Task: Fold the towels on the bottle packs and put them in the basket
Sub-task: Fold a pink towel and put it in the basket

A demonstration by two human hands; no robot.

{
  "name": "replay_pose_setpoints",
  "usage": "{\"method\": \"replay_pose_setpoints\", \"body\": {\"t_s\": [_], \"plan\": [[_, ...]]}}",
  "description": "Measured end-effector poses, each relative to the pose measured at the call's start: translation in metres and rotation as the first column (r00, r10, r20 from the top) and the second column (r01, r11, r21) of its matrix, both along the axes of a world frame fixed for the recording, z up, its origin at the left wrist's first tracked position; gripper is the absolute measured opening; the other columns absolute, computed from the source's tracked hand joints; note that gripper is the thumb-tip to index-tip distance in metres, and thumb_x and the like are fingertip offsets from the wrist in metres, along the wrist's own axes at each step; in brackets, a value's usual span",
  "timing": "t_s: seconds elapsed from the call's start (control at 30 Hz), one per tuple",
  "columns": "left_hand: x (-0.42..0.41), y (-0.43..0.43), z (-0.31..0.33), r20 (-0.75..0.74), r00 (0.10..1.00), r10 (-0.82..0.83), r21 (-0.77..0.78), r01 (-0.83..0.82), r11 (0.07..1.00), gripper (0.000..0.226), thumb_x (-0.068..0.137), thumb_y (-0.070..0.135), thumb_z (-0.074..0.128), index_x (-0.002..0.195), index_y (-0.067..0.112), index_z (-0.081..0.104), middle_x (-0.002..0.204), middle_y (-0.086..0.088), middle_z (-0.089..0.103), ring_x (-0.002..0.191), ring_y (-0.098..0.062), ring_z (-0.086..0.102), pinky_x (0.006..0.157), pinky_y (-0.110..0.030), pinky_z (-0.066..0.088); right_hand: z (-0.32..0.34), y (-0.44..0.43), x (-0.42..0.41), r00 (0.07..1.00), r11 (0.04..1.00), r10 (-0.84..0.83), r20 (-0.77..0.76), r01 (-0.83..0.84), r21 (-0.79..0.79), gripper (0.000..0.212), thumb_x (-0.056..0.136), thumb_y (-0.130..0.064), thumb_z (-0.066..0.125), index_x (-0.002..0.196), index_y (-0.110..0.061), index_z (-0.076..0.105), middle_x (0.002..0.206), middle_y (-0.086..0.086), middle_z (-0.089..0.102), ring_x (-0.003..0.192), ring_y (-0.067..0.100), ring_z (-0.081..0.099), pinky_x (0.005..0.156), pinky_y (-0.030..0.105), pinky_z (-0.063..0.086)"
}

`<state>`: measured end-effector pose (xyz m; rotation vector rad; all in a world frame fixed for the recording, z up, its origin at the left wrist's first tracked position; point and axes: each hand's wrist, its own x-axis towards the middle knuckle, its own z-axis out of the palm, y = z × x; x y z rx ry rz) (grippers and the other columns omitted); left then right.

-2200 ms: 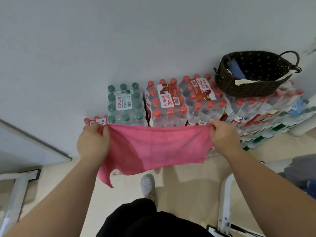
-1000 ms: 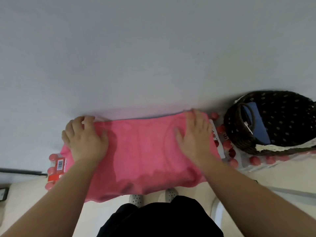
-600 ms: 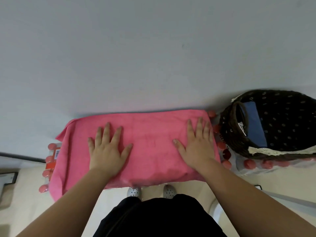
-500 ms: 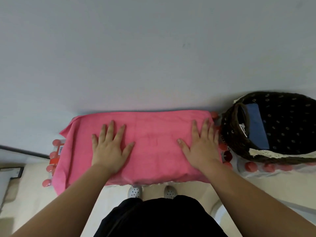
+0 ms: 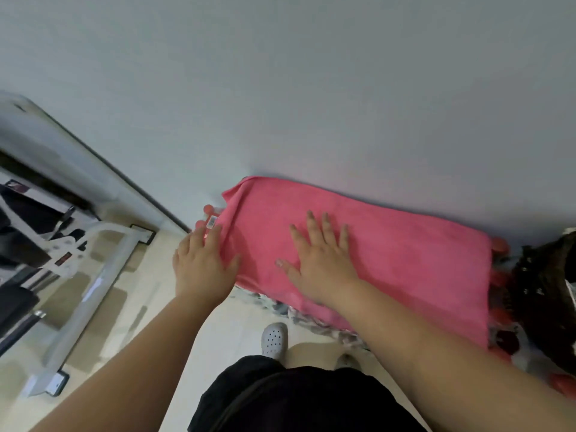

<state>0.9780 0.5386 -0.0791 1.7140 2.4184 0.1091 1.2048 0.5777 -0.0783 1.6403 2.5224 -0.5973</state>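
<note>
A pink towel (image 5: 405, 254) lies spread flat over the bottle packs (image 5: 299, 316), which stand against the wall. Red bottle caps (image 5: 498, 244) show at both ends of it. My right hand (image 5: 321, 260) presses flat on the towel's left-middle part, fingers spread. At the towel's left end, my left hand (image 5: 202, 269) rests on the edge with the thumb on the cloth; no clear grip shows. The dark woven basket (image 5: 545, 291) is cut off and blurred at the right edge, just past the towel's right end.
A grey wall rises right behind the packs. A white metal frame (image 5: 93, 275) and dark equipment stand on the floor at the left. My feet in white clogs (image 5: 274, 338) are close to the packs on the beige floor.
The view has swung left. My left hand slid from the towel's middle-left to its left end. My right hand moved from the right end to the left-middle.
</note>
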Motion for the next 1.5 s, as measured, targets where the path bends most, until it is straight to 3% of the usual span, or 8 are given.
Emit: {"method": "replay_pose_setpoints", "body": {"t_s": [0.1, 0.23, 0.37, 0.63, 0.93, 1.13, 1.33, 1.5], "plan": [[-0.031, -0.009, -0.007, 0.152, 0.982, 0.11, -0.085, -0.098, 0.992, 0.076, 0.076, 0.059, 0.057, 0.141, 0.023, 0.04, 0.127, -0.008, 0.058, 0.113, -0.035, 0.053, 0.093, -0.047, 0.046, 0.005, 0.008, -0.029, 0.998, 0.998, 0.056, -0.014, -0.056, -0.021, 0.08, 0.094, -0.071, 0.022, 0.158, -0.029, 0.001, 0.165, 0.008, -0.016, 0.15, 0.035, -0.02, 0.116, 0.062, -0.013], [-0.048, -0.006, -0.013, 0.307, 0.949, 0.068, -0.056, -0.053, 0.997, 0.028, 0.078, 0.042, 0.064, 0.095, 0.021, 0.059, 0.087, -0.001, 0.061, 0.081, -0.027, 0.057, 0.065, -0.035, 0.043, 0.014, 0.021, -0.067, 0.993, 0.993, 0.114, -0.013, -0.114, -0.022, 0.078, 0.095, -0.067, 0.03, 0.158, -0.028, 0.008, 0.166, 0.006, -0.012, 0.15, 0.034, -0.017, 0.119, 0.058, -0.01], [-0.065, 0.015, -0.008, 0.493, 0.87, 0.008, 0.013, -0.017, 1.0, 0.007, 0.078, 0.02, 0.058, 0.081, 0.015, 0.062, 0.068, 0.0, 0.06, 0.062, -0.023, 0.058, 0.058, -0.038, 0.048, 0.021, 0.039, -0.106, 0.994, 0.996, 0.088, -0.059, -0.088, 0.008, 0.07, 0.098, -0.061, 0.032, 0.157, -0.026, 0.016, 0.167, 0.005, 0.002, 0.153, 0.029, -0.004, 0.122, 0.051, 0.0], [-0.102, 0.036, -0.003, 0.649, 0.708, -0.28, 0.051, 0.326, 0.944, 0.007, 0.081, 0.015, 0.057, 0.088, 0.016, 0.059, 0.066, 0.0, 0.061, 0.061, -0.015, 0.055, 0.055, -0.03, 0.039, 0.025, 0.077, -0.174, 0.999, 0.999, -0.023, 0.024, 0.023, 0.023, 0.05, 0.098, -0.058, 0.039, 0.139, -0.032, 0.052, 0.143, 0.006, 0.046, 0.132, 0.03, 0.04, 0.109, 0.044, 0.033], [-0.125, 0.047, -0.018, 0.713, 0.542, -0.444, 0.127, 0.523, 0.843, 0.055, 0.073, 0.035, 0.049, 0.126, 0.027, 0.059, 0.058, 0.001, 0.063, 0.057, -0.01, 0.063, 0.06, -0.036, 0.052, 0.023, 0.066, -0.18, 0.959, 0.968, -0.24, 0.151, 0.225, 0.11, 0.059, 0.082, -0.049, 0.062, 0.138, -0.035, 0.048, 0.129, 0.005, 0.042, 0.12, 0.029, 0.038, 0.1, 0.044, 0.035], [-0.132, 0.047, -0.026, 0.666, 0.54, -0.514, 0.162, 0.569, 0.806, 0.045, 0.076, 0.035, 0.059, 0.121, 0.031, 0.06, 0.067, 0.005, 0.063, 0.061, -0.008, 0.059, 0.058, -0.029, 0.048, 0.014, 0.069, -0.179, 0.965, 0.974, -0.228, 0.134, 0.225, 0.032, 0.068, 0.086, -0.014, 0.051, 0.145, -0.046, 0.04, 0.122, 0.004, 0.041, 0.115, 0.028, 0.038, 0.095, 0.042, 0.033], [-0.134, 0.039, -0.03, 0.663, 0.551, -0.507, 0.135, 0.578, 0.805, 0.025, 0.079, 0.024, 0.07, 0.085, 0.023, 0.046, 0.06, 0.001, 0.059, 0.056, -0.016, 0.056, 0.053, -0.036, 0.044, 0.004, 0.07, -0.186, 0.95, 0.965, -0.245, 0.192, 0.22, 0.145, 0.044, 0.097, -0.034, 0.045, 0.14, -0.044, 0.048, 0.126, 0.004, 0.045, 0.115, 0.029, 0.04, 0.095, 0.044, 0.033], [-0.131, 0.039, -0.028, 0.659, 0.539, -0.525, 0.137, 0.6, 0.788, 0.02, 0.081, 0.021, 0.068, 0.088, 0.019, 0.05, 0.062, 0.0, 0.059, 0.057, -0.015, 0.056, 0.053, -0.037, 0.045, 0.005, 0.075, -0.196, 0.936, 0.976, -0.177, 0.305, 0.127, 0.176, 0.044, 0.097, -0.049, 0.039, 0.141, -0.047, 0.045, 0.146, 0.006, 0.038, 0.128, 0.032, 0.033, 0.104, 0.05, 0.024]]}}
